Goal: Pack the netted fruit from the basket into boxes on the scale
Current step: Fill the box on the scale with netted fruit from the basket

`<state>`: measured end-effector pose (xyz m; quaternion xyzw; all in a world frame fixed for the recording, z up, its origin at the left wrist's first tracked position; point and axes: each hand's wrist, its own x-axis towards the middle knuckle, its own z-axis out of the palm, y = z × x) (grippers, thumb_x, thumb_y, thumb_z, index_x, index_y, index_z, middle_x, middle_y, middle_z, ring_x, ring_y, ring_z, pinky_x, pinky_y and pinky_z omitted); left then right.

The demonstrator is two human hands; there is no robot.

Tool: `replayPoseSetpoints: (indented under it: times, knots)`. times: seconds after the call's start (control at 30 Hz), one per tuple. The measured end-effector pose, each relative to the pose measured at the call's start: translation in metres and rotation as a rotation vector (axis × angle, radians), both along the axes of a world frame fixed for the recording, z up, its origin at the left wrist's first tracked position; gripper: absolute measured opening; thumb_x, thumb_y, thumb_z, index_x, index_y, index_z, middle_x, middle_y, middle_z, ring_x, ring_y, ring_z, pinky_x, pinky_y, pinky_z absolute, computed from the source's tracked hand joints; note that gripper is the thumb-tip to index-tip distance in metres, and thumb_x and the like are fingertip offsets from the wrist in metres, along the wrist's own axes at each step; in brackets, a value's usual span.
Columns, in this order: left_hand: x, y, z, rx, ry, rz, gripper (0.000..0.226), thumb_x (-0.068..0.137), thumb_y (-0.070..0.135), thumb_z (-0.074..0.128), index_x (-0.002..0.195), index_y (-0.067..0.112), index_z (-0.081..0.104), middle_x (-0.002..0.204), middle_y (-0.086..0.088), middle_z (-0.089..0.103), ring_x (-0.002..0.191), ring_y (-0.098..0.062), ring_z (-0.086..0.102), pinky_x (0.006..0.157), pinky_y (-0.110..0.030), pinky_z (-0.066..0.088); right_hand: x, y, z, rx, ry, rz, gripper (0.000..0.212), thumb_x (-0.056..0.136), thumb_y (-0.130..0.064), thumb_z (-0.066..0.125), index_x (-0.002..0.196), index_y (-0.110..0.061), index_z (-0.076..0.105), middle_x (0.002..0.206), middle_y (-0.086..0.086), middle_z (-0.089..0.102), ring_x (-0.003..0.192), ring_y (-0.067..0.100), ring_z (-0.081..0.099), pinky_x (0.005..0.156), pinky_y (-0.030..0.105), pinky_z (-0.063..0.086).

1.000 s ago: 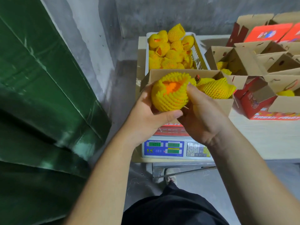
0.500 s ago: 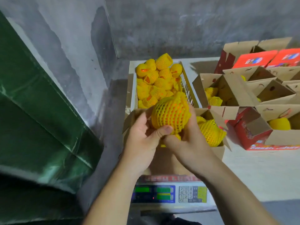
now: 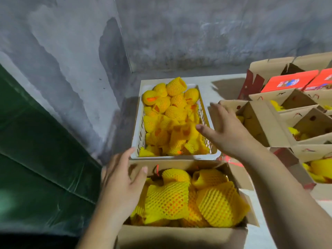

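A white plastic basket (image 3: 136, 137) on the table holds several fruits in yellow foam netting (image 3: 170, 121). In front of it an open cardboard box (image 3: 179, 236) is filled with several netted fruits (image 3: 167, 202). The scale beneath the box is hidden. My left hand (image 3: 120, 184) lies on the box's left rim, thumb over the edge, fingers relaxed. My right hand (image 3: 226, 130) hovers empty with spread fingers above the basket's right wall, touching nothing.
Several open cardboard boxes (image 3: 269, 126) with netted fruit stand to the right, red-printed boxes (image 3: 289, 83) behind them. A grey concrete wall (image 3: 71, 60) rises at left and back. A green tarp (image 3: 36, 168) hangs at the left.
The netted fruit that both hands held now lies in the front box. My right hand has risen toward the basket; my left hand has dropped to the box's rim. The camera tilted down.
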<state>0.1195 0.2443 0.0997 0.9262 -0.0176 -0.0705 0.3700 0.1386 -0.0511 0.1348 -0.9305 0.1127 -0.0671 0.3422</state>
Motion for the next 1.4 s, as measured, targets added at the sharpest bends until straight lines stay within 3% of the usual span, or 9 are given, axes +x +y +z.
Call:
replayPoseSetpoints:
  times: [0.17,0.27,0.43,0.6,0.77,0.87,1.13,1.27,1.4]
  knots:
    - [-0.014,0.027,-0.019,-0.061,0.335,-0.013,0.068,0.100,0.033,0.064,0.158,0.047,0.030,0.149,0.019,0.053,0.136,-0.010,0.052,0.118,-0.052,0.042,-0.096,-0.022,-0.045,0.019,0.251,-0.098,0.081,0.090,-0.047,0.073,0.158,-0.033,0.032,0.141,-0.012,0.060,0.109,0.010,0.068,0.088,0.023,0.055]
    - [-0.017,0.027,-0.026,-0.012,0.370,-0.007,0.070,0.104,0.017,0.059,0.160,0.046,0.029,0.151,0.017,0.051,0.139,-0.009,0.048,0.123,-0.048,0.036,-0.128,-0.024,-0.057,0.131,0.487,-0.054,0.069,0.092,-0.043,0.072,0.154,-0.031,0.043,0.133,-0.018,0.064,0.110,0.005,0.069,0.101,0.036,0.056]
    - [-0.009,0.032,-0.036,0.004,0.529,-0.072,0.059,0.104,0.027,0.060,0.157,0.031,0.036,0.139,0.009,0.058,0.129,-0.014,0.053,0.115,-0.039,0.039,-0.114,-0.003,-0.047,-0.152,0.533,-0.009,0.034,0.108,-0.038,0.042,0.141,-0.034,0.050,0.137,-0.004,0.065,0.119,0.019,0.063,0.102,0.034,0.052]
    - [-0.009,0.041,-0.050,0.007,0.494,-0.097,0.052,0.110,0.033,0.049,0.160,0.032,0.035,0.142,0.009,0.055,0.133,-0.016,0.049,0.119,-0.042,0.036,-0.150,0.014,-0.041,-0.134,0.059,-0.199,0.052,0.102,-0.063,0.044,0.148,-0.040,0.046,0.143,-0.006,0.048,0.126,0.020,0.039,0.098,0.041,0.041]
    - [-0.008,0.046,-0.053,0.043,0.415,-0.141,0.043,0.110,0.036,0.045,0.153,0.032,0.042,0.127,0.010,0.063,0.116,-0.015,0.060,0.104,-0.045,0.048,-0.166,0.047,-0.043,-0.466,0.391,0.064,0.075,0.078,-0.082,0.035,0.142,-0.043,0.032,0.146,-0.017,0.042,0.126,0.017,0.031,0.099,0.040,0.030]
    - [-0.011,0.047,-0.053,0.053,0.406,-0.176,0.046,0.111,0.038,0.042,0.156,0.032,0.037,0.138,0.004,0.060,0.124,-0.021,0.058,0.110,-0.050,0.048,-0.144,0.046,-0.033,-0.525,0.464,0.088,0.079,0.078,-0.087,0.050,0.140,-0.042,0.033,0.149,-0.014,0.045,0.129,0.020,0.033,0.102,0.044,0.025]
    - [-0.011,0.047,-0.053,0.065,0.417,-0.202,0.037,0.111,0.038,0.036,0.146,0.030,0.040,0.134,-0.008,0.060,0.109,-0.022,0.062,0.098,-0.047,0.056,-0.131,0.049,-0.039,-0.804,0.581,0.182,0.079,0.088,-0.086,0.030,0.149,-0.036,0.033,0.161,0.002,0.017,0.146,0.036,0.016,0.118,0.055,0.021]
    - [-0.008,0.048,-0.049,0.078,0.416,-0.211,0.038,0.110,0.035,0.036,0.148,0.027,0.038,0.135,-0.010,0.058,0.116,-0.029,0.062,0.099,-0.055,0.057,-0.139,0.044,-0.053,-0.109,0.366,-0.075,0.079,0.082,-0.093,0.031,0.150,-0.059,0.010,0.165,-0.015,-0.004,0.155,0.032,0.000,0.121,0.064,0.014]
    - [-0.009,0.048,-0.046,0.098,0.410,-0.215,0.036,0.111,0.035,0.036,0.146,0.028,0.040,0.126,-0.006,0.060,0.110,-0.026,0.062,0.097,-0.055,0.058,-0.148,0.034,-0.074,0.674,0.393,-0.484,0.049,0.102,-0.058,0.051,0.145,-0.034,0.045,0.143,0.008,0.057,0.122,0.028,0.061,0.101,0.049,0.055]
